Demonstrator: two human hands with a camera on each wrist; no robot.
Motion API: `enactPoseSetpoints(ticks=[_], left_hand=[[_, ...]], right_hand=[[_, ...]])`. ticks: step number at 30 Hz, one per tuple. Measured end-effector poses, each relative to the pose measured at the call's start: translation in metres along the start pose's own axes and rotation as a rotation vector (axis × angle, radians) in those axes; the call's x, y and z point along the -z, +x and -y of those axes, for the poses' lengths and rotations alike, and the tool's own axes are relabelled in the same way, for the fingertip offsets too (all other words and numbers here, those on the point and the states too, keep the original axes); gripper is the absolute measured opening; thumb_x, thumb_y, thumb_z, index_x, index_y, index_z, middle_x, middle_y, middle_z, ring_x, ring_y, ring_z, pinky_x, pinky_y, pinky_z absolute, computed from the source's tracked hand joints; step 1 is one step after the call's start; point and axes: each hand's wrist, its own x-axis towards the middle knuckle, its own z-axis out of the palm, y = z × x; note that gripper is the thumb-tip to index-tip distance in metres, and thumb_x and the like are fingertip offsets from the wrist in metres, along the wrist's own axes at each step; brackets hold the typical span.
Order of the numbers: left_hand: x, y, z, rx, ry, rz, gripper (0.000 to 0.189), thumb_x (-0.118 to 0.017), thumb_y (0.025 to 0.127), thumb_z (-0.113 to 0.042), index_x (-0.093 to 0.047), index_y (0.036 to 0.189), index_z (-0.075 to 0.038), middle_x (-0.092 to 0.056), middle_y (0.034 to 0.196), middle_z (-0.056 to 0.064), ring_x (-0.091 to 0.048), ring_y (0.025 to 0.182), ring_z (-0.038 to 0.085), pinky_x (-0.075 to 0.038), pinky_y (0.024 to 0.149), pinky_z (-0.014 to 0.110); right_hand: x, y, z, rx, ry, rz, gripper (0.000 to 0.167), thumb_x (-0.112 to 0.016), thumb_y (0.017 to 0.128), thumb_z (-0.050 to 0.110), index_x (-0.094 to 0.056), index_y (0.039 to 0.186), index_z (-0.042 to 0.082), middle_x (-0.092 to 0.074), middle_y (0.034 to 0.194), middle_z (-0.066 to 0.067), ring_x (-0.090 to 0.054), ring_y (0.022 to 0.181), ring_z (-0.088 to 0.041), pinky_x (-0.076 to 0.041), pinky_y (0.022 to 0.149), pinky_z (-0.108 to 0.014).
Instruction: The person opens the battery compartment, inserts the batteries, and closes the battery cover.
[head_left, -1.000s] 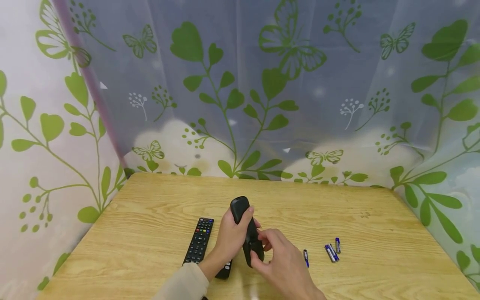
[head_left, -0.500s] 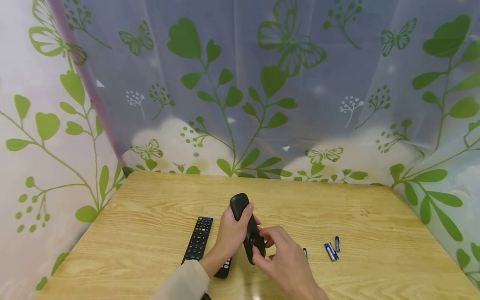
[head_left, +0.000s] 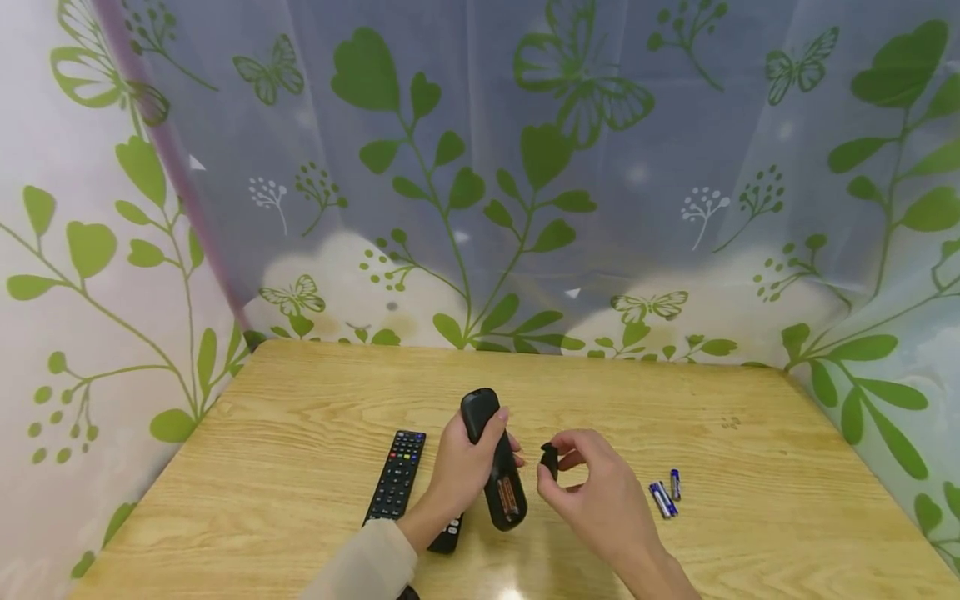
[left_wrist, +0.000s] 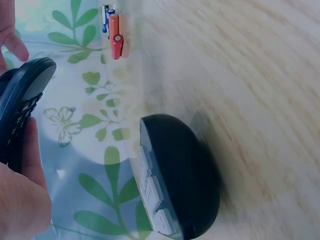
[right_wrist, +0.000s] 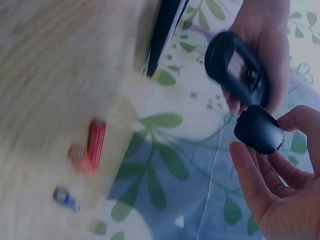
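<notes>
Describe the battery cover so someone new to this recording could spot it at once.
Find the wooden table, then the right hand above it. Pinched in that hand is the battery cover, a small, curved black piece. The remote in the left hand is black too, but long; the cover is far shorter and held apart from it.

I see a curtain [head_left: 480,208] behind the table [head_left: 322,392]. Above the table the left hand [head_left: 462,467] holds a remote [head_left: 500,475], and just right of it, apart, the right hand [head_left: 602,496] holds a cover [head_left: 550,461]. Farther right, batteries [head_left: 663,500] lie on the table. Left of the held remote I find a second remote [head_left: 396,477] and, beside it on the right, a third remote [head_left: 447,537], both partly behind the left arm [head_left: 375,562]
</notes>
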Motion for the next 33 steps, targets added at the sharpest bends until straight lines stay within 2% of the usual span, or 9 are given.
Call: enactPoseSetpoints(ticks=[5, 8, 14, 17, 20, 24, 27, 30, 33], left_hand=[[-0.004, -0.007, -0.021, -0.004, 0.032, 0.014, 0.029, -0.048, 0.102, -0.018, -0.046, 0.117, 0.007, -0.064, 0.081, 0.022, -0.066, 0.071, 0.042, -0.058, 0.065, 0.038], [-0.004, -0.007, -0.021, -0.004, 0.041, 0.026, 0.029, -0.048, 0.102, -0.018, -0.046, 0.118, 0.007, -0.064, 0.082, 0.023, -0.066, 0.072, 0.044, -0.058, 0.066, 0.038], [-0.004, -0.006, -0.020, -0.013, 0.032, 0.060, 0.031, -0.048, 0.102, -0.019, -0.044, 0.120, 0.007, -0.063, 0.084, 0.024, -0.065, 0.074, 0.046, -0.058, 0.069, 0.038], [-0.002, -0.006, -0.019, -0.021, 0.036, 0.058, 0.031, -0.048, 0.102, -0.019, -0.044, 0.119, 0.007, -0.063, 0.084, 0.023, -0.066, 0.073, 0.044, -0.058, 0.069, 0.037], [0.000, -0.007, -0.021, -0.017, 0.051, 0.047, 0.028, -0.048, 0.102, -0.018, -0.045, 0.117, 0.006, -0.063, 0.084, 0.024, -0.066, 0.073, 0.043, -0.058, 0.068, 0.036], [0.001, -0.004, -0.015, -0.010, 0.045, 0.067, 0.027, -0.048, 0.102, -0.018, -0.046, 0.116, 0.006, -0.063, 0.084, 0.025, -0.065, 0.073, 0.045, -0.058, 0.068, 0.038], [0.002, 0.001, -0.003, -0.009, 0.027, 0.084, 0.030, -0.048, 0.102, -0.021, -0.046, 0.117, 0.004, -0.063, 0.085, 0.024, -0.066, 0.073, 0.043, -0.058, 0.069, 0.039], [0.003, 0.004, 0.007, -0.009, 0.026, 0.081, 0.033, -0.050, 0.101, -0.026, -0.046, 0.119, 0.002, -0.064, 0.085, 0.021, -0.067, 0.071, 0.038, -0.058, 0.069, 0.038], [0.005, 0.005, 0.011, -0.018, 0.037, 0.079, 0.037, -0.052, 0.100, -0.031, -0.047, 0.119, 0.001, -0.064, 0.084, 0.019, -0.068, 0.070, 0.034, -0.058, 0.068, 0.037]], right_hand=[[0.021, 0.009, -0.018, -0.039, -0.096, 0.001, 0.021, -0.073, 0.082, 0.017, -0.063, 0.100, 0.014, -0.060, 0.092, 0.003, -0.061, 0.077, -0.009, -0.051, 0.055, -0.019], [0.037, 0.014, -0.035, -0.056, -0.174, -0.005, 0.020, -0.070, 0.085, 0.021, -0.063, 0.102, 0.013, -0.062, 0.092, 0.002, -0.062, 0.077, -0.011, -0.050, 0.056, -0.026], [0.072, 0.018, -0.077, -0.160, -0.282, 0.032, 0.028, -0.065, 0.089, 0.027, -0.061, 0.108, 0.007, -0.063, 0.100, -0.007, -0.065, 0.085, -0.024, -0.052, 0.062, -0.041], [0.085, 0.020, -0.102, -0.199, -0.322, 0.066, 0.031, -0.063, 0.089, 0.027, -0.060, 0.109, 0.003, -0.062, 0.101, -0.011, -0.064, 0.085, -0.028, -0.052, 0.060, -0.042], [0.094, 0.022, -0.126, -0.243, -0.350, 0.121, 0.034, -0.062, 0.088, 0.028, -0.059, 0.109, 0.001, -0.063, 0.101, -0.013, -0.064, 0.083, -0.027, -0.050, 0.057, -0.039], [0.107, 0.022, -0.153, -0.328, -0.396, 0.218, 0.039, -0.062, 0.088, 0.029, -0.057, 0.109, -0.002, -0.064, 0.099, -0.018, -0.063, 0.078, -0.027, -0.047, 0.053, -0.037], [0.116, 0.024, -0.167, -0.379, -0.434, 0.295, 0.045, -0.064, 0.088, 0.033, -0.057, 0.110, -0.005, -0.063, 0.098, -0.019, -0.062, 0.077, -0.028, -0.048, 0.054, -0.041], [0.119, 0.027, -0.177, -0.410, -0.455, 0.358, 0.050, -0.065, 0.088, 0.038, -0.057, 0.110, -0.007, -0.063, 0.096, -0.018, -0.060, 0.076, -0.028, -0.048, 0.056, -0.043], [0.119, 0.029, -0.184, -0.420, -0.472, 0.384, 0.048, -0.065, 0.087, 0.038, -0.058, 0.106, -0.005, -0.063, 0.091, -0.015, -0.058, 0.072, -0.024, -0.047, 0.055, -0.041]])
